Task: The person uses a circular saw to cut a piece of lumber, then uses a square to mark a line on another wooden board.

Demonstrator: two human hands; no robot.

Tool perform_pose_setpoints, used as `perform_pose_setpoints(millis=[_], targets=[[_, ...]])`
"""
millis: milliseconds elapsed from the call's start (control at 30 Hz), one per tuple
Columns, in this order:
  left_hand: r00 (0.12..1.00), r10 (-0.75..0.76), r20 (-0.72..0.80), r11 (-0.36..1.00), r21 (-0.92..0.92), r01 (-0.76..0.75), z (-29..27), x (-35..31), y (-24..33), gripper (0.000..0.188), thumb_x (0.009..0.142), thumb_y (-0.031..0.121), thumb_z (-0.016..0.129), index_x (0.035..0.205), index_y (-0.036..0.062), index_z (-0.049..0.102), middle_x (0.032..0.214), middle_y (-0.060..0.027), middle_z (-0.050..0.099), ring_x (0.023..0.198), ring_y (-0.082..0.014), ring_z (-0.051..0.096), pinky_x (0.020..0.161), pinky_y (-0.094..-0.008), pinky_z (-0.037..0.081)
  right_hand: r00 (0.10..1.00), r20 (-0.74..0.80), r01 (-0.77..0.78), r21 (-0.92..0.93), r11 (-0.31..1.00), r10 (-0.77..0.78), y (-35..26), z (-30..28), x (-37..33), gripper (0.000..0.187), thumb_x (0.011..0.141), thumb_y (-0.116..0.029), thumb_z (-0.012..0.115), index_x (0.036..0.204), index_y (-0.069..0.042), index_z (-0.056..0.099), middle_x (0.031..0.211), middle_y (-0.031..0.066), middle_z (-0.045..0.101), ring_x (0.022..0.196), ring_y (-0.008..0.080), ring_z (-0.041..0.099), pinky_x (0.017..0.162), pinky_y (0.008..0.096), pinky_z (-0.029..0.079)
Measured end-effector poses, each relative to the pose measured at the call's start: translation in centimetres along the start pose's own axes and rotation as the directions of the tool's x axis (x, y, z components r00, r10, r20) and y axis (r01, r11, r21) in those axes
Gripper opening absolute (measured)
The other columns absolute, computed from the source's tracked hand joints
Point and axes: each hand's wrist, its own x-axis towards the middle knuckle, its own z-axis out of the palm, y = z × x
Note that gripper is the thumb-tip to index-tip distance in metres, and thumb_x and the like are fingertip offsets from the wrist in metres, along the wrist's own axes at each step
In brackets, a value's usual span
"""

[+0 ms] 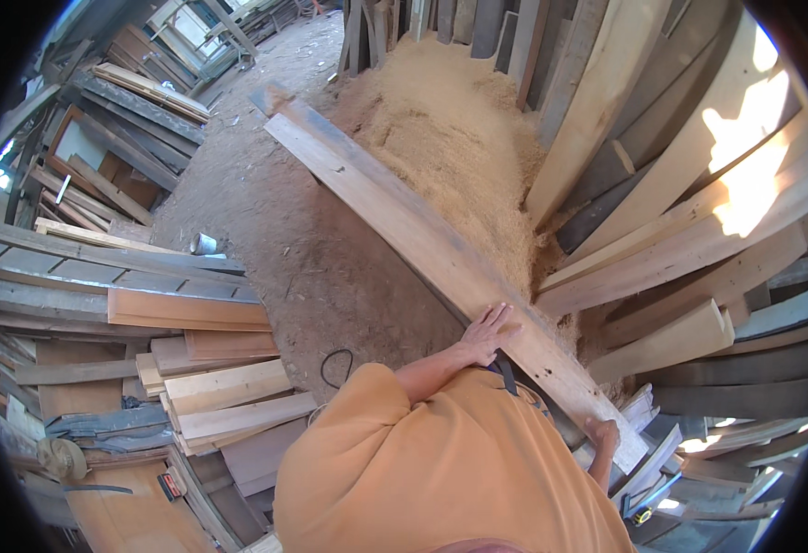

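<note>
A long, pale wooden plank point(395, 241) runs slantwise in front of my body, from the far left to the near right. A few dark knots or holes mark its upper face. My left hand point(491, 334) lies on the plank near my waist, its fingers stretched out flat over the wood. Close to the plank's near right end, my right hand point(604, 433) is curled around the edge; its fingertips are partly hidden. Along the plank's far side, a darker, greyish strip of wood point(325, 127) shows.
Sawdust point(459, 120) is heaped beyond the plank. Tall boards point(597, 101) lean at the right. Stacked boards point(229, 392) lie at the left, with a white cup point(203, 244) on the ground beside them. A dark loop point(336, 367) lies on the dirt floor. A yellow tape measure point(642, 516) sits at lower right.
</note>
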Motion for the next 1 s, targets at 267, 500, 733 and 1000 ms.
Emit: perform_pose_setpoints(millis=[267,500,733,1000], targets=[[0.988,-0.140,0.058,0.990,0.020,0.139,-3.7,1.3,-3.6,0.113,0.071,0.024,0.087,0.168,0.0288,0.030,0.175,-0.0235,0.012,0.163,-0.0435,0.007,0.132,-0.0544,0.011,1.000,0.015,0.012,-0.021,1.000,-0.012,-1.1,-0.6,-0.2,0.071,0.072,-0.056,0.086,0.112,0.003,0.077,0.119,0.0267,0.075,0.113,0.0394,0.074,0.095,0.0483,0.059],[0.917,-0.399,-0.006,0.916,0.056,0.398,-5.3,0.0,-13.8,0.112,0.070,0.039,0.084,0.168,0.0338,0.029,0.171,-0.0357,0.013,0.159,-0.0544,0.009,0.128,-0.0653,0.012,0.979,-0.106,-0.179,-0.043,0.983,0.174,1.9,4.3,2.7,0.079,0.078,-0.065,0.079,0.121,0.001,0.075,0.132,0.0261,0.070,0.123,0.0410,0.068,0.104,0.0487,0.054],[0.252,-0.910,-0.328,0.390,-0.477,0.788,-5.4,-3.3,-31.0,0.072,0.085,0.046,0.080,0.144,0.0124,0.056,0.133,-0.0242,0.062,0.118,-0.0478,0.060,0.107,-0.0599,0.047,0.807,-0.265,-0.383,0.445,0.810,0.527,-6.3,12.0,-2.8,0.095,0.091,-0.052,0.072,0.154,0.010,0.038,0.159,0.0384,0.037,0.150,0.0503,0.037,0.123,0.0561,0.032],[0.548,-0.698,0.462,-0.535,-0.844,0.030,-3.4,-1.5,-43.2,0.078,0.095,0.062,0.067,0.156,0.0201,0.044,0.154,-0.0097,0.050,0.142,-0.0326,0.046,0.112,-0.0599,0.041,0.740,0.208,-0.084,0.972,-0.219,0.640,-16.9,15.9,-3.8,0.091,0.091,-0.047,0.080,0.151,0.009,0.041,0.145,0.0226,0.058,0.130,0.0373,0.058,0.109,0.0513,0.045]])
